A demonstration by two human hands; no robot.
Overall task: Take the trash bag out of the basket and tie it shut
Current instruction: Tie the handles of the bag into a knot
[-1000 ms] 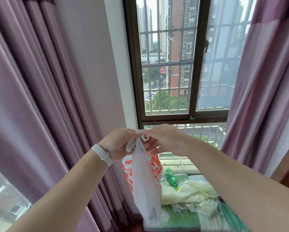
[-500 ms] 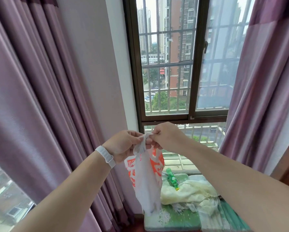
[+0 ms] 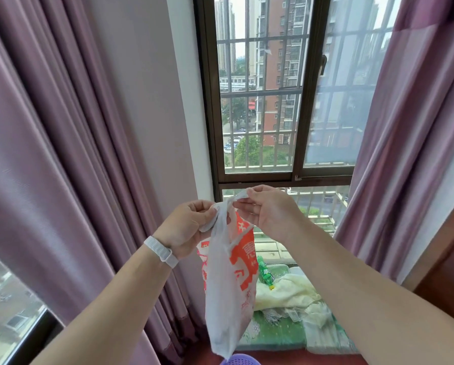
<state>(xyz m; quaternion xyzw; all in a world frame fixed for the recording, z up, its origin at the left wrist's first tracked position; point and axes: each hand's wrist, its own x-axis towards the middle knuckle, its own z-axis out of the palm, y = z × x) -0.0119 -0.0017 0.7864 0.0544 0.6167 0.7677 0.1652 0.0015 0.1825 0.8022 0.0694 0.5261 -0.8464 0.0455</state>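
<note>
A person holds a white plastic trash bag point(image 3: 227, 293) printed with orange characters up before a barred window point(image 3: 257, 101), clear of its basket — only a sliver of the purple mesh basket point(image 3: 240, 361) shows, far below both hands. The lifting-out part of the job appears done; the tying looks under way but unfinished, since no closed knot can be seen at the bag's neck.

The left hand point(image 3: 186, 230), a pale band point(image 3: 161, 251) on its wrist, is curled with thumb and fingers pinching one twisted handle strip just beside the bag's mouth. The right hand point(image 3: 268, 212), slightly higher, pinches the other strip between thumb and forefinger, its remaining fingers loosely extended. The two strips cross between the hands — likely the first wrap of a knot, with the cinching left to do.

The bag is thin, crinkled film, hanging long, narrow and nearly flat beneath the hands, which suggests little weight inside. Below the right forearm lie a cream lace-edged cloth point(image 3: 289, 291) and a green bottle point(image 3: 265, 271) on a green floral cover point(image 3: 273, 333); mauve curtains point(image 3: 62, 154) hang in soft vertical folds to either side.
</note>
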